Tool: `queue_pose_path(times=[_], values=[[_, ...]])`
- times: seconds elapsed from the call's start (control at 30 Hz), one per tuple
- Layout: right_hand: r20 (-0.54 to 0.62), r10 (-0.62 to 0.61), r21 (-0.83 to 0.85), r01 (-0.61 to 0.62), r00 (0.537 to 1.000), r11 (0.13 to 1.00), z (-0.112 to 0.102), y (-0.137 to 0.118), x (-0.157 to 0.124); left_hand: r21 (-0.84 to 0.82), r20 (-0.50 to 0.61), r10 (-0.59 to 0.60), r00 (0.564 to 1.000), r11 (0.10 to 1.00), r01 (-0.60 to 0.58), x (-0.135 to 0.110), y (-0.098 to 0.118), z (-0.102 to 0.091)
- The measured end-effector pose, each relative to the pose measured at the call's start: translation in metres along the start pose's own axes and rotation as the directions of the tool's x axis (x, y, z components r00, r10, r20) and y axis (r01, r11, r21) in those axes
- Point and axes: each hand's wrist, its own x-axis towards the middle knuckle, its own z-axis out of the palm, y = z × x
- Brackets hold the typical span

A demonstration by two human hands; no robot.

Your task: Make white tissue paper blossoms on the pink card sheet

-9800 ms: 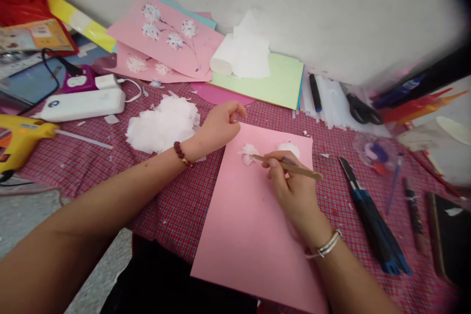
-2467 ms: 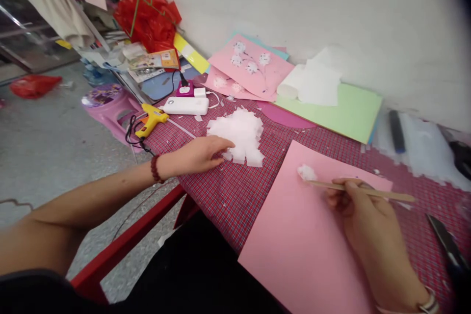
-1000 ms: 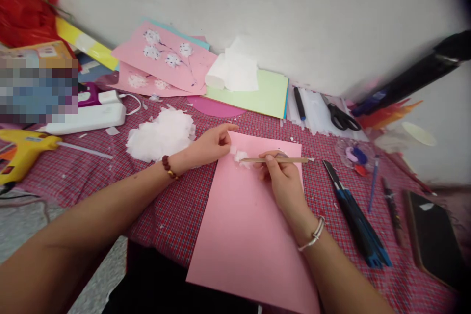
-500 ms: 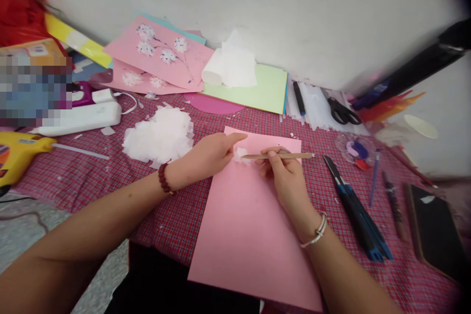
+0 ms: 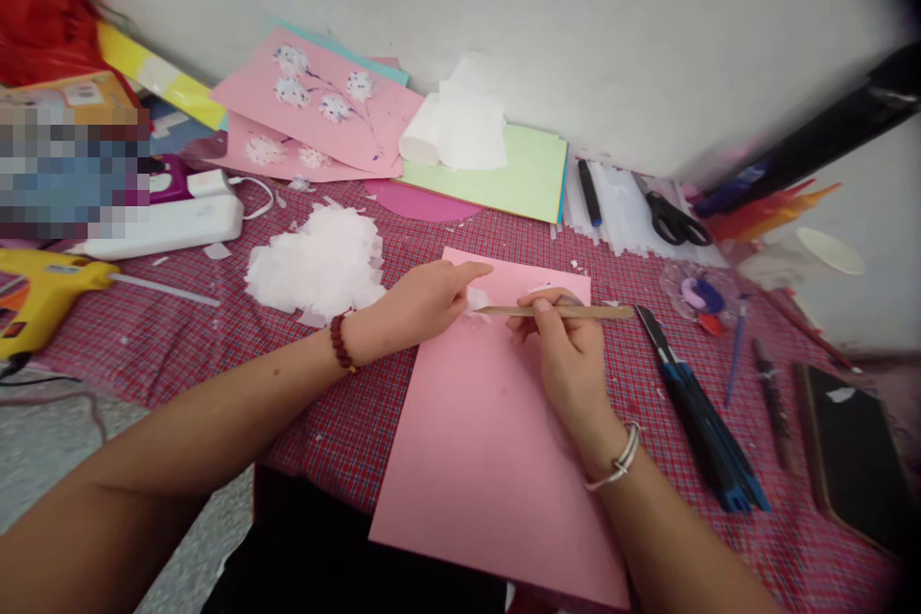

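A pink sheet of paper [image 5: 489, 460] lies in front of me with a small tuft of white tissue [image 5: 476, 298] near its top edge. My right hand [image 5: 565, 345] grips a thin wooden stick [image 5: 597, 312], held almost level, its narrow tip at the tuft. On the tuft's left, my left hand [image 5: 424, 302] rests at the paper's edge, index finger stretched out and the other fingers curled under; nothing shows in it. A pile of white tissue pieces [image 5: 317, 259] lies just left of that hand.
On the right lie a blue-black cutter [image 5: 701, 422], a paintbrush [image 5: 735, 350], a dark phone [image 5: 853, 451], scissors [image 5: 673, 219] and a paint dish [image 5: 695, 293]. A tissue roll [image 5: 421, 129] and flower pictures [image 5: 317, 96] lie behind. A yellow glue gun [image 5: 50, 297] sits left.
The stick has slid slightly right with my right hand, and its far end reaches further out. My left hand stays beside the tuft, and the whole view has shifted a little.
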Motion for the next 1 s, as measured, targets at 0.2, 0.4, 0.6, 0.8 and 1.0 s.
queue_pose_path(times=[0.2,0.4,0.6,0.8,1.0], values=[[0.052,-0.109,-0.185,0.117,0.993,0.976,0.004,-0.004,-0.004,-0.017,-0.024,0.003,1.000,1.000,-0.003,0.002,0.000,0.002],[0.075,-0.126,-0.299,0.143,0.989,0.943,0.003,-0.004,-0.005,-0.005,-0.018,0.002,1.000,1.000,-0.002,0.002,-0.001,0.003],[-0.044,-0.160,-0.202,0.148,0.986,0.968,0.003,-0.014,-0.008,-0.031,-0.016,0.006,1.000,0.999,-0.007,0.001,0.001,0.000],[-0.040,-0.155,-0.186,0.145,0.987,0.972,0.003,-0.017,-0.009,-0.321,0.146,-0.007,0.989,0.946,0.054,-0.008,0.007,-0.018],[-0.065,-0.146,-0.202,0.131,0.987,0.971,0.000,-0.015,-0.008,-0.586,0.405,0.155,0.901,0.801,0.125,-0.007,-0.009,-0.029]])
